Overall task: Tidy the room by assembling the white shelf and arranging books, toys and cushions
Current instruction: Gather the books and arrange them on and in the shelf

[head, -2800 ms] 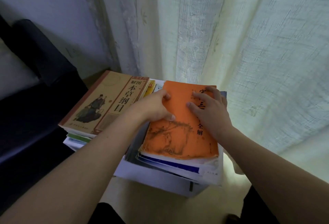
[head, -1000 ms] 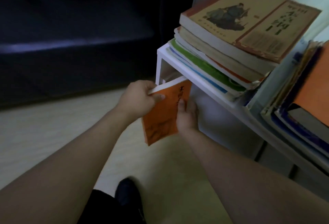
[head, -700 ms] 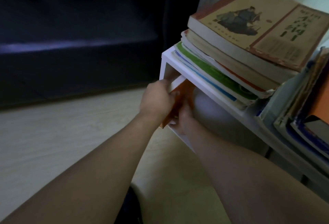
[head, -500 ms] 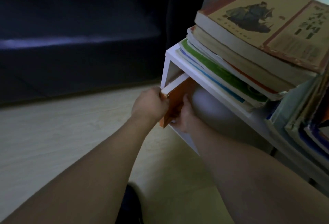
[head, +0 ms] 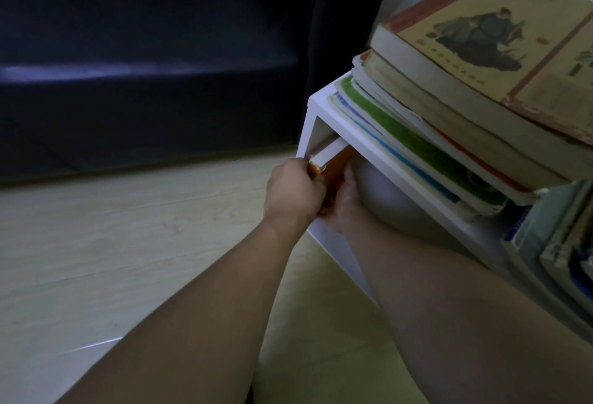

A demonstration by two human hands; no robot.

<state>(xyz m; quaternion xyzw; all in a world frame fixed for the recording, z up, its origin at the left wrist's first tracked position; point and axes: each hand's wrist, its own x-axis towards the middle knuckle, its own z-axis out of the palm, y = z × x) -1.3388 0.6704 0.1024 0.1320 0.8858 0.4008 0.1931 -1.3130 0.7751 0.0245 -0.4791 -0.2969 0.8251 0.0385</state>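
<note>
We are in the book-arranging part of the job: the orange book (head: 335, 162) stands upright on its edge, partly inside the open compartment at the near end of the white shelf (head: 324, 114), just right of the frame's middle. Our left hand (head: 293, 190) is curled around the book's outer edge and spine corner, and our right hand (head: 345, 203) cups it from below and from the right, fingers wrapped against its cover. By our reading the book is most of the way in, so the next move calls for a straight push toward the back while keeping it vertical against the left wall of the compartment, then letting go without it tipping over. Inside that compartment, to the right of our hands, sits a pale rounded thing (head: 390, 201); we cannot tell what it is. On the shelf's top board, at the upper right of the frame, lies a stack of books (head: 426, 133) laid flat, with a large tan-covered book (head: 500, 44) uppermost. Further stacked volumes (head: 558, 243) crowd the right edge. A dark sofa (head: 144, 50) fills the upper left, above the pale wooden floor (head: 112, 243).
</note>
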